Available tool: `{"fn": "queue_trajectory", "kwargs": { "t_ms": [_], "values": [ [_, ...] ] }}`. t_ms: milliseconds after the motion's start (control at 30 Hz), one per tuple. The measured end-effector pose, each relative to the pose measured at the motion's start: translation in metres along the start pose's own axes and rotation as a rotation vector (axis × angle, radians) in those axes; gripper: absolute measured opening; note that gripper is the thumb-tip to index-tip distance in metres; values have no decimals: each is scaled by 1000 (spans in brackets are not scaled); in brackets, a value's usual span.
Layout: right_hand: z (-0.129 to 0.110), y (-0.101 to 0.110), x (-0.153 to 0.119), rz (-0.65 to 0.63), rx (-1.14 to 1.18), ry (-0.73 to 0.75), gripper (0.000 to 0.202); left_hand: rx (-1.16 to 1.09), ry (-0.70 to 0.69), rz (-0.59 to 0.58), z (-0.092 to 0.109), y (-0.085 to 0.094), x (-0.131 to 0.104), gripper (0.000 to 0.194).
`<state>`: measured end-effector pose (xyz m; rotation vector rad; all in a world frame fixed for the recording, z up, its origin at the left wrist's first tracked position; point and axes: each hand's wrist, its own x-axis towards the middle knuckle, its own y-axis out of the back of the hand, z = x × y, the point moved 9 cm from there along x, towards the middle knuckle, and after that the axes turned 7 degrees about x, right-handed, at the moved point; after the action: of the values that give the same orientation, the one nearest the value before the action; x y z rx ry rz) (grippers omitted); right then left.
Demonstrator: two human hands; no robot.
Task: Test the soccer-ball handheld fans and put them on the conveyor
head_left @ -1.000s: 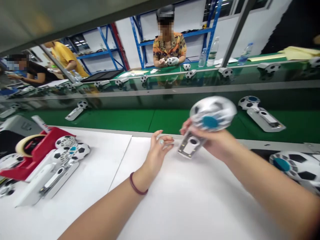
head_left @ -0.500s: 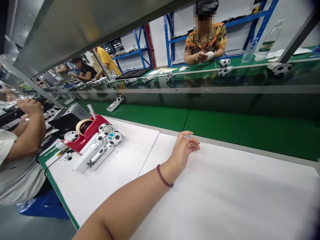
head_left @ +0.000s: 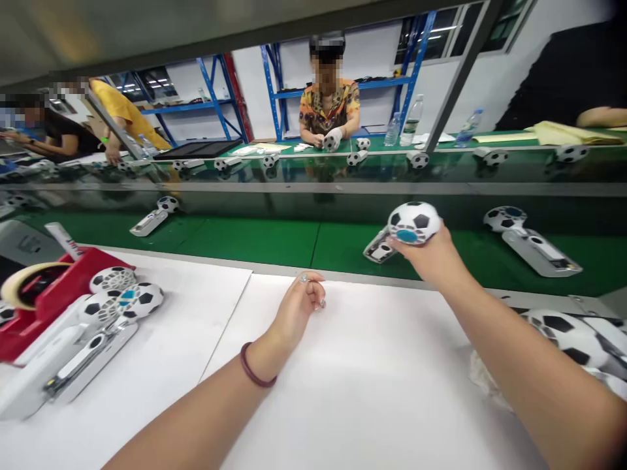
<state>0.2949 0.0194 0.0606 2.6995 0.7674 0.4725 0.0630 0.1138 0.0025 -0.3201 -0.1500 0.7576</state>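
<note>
My right hand (head_left: 434, 254) grips a soccer-ball handheld fan (head_left: 415, 220) by its black-and-white ball head, over the near edge of the green conveyor belt (head_left: 255, 245). A blue patch shows on the ball, and its white handle points down to the left with the inside exposed. My left hand (head_left: 296, 303) rests on the white tabletop sheet (head_left: 343, 378) near the belt, fingers loosely curled and apart, with nothing in them. To the right on the belt lies another soccer-ball fan (head_left: 539, 245), its handle likewise uncovered.
Left on the table are several soccer-ball fans (head_left: 110, 326) beside a red tape dispenser (head_left: 93, 264). More fans (head_left: 563, 336) lie at the right, partly behind my forearm. One fan (head_left: 151, 219) sits farther left on the belt. Across the line a person (head_left: 329, 108) handles a ball-shaped piece.
The view has swung to the right. My right hand has come into sight, holding a soccer-ball fan over the belt. My left hand stays on the table, its fingers more curled.
</note>
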Motion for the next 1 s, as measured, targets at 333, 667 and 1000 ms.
{"fn": "queue_trajectory", "kwargs": {
  "t_ms": [333, 667, 1000],
  "values": [
    [-42, -19, -38, -162, 213, 194, 68, 114, 20, -36, 0, -3, -4, 21],
    [-34, -110, -115, -929, 203, 68, 31, 126, 80, -138, -6, -16, -8, 25],
    [-17, -110, -110, -929, 237, -96, 37, 146, 120, -107, -6, -12, -7, 19]
  ]
}}
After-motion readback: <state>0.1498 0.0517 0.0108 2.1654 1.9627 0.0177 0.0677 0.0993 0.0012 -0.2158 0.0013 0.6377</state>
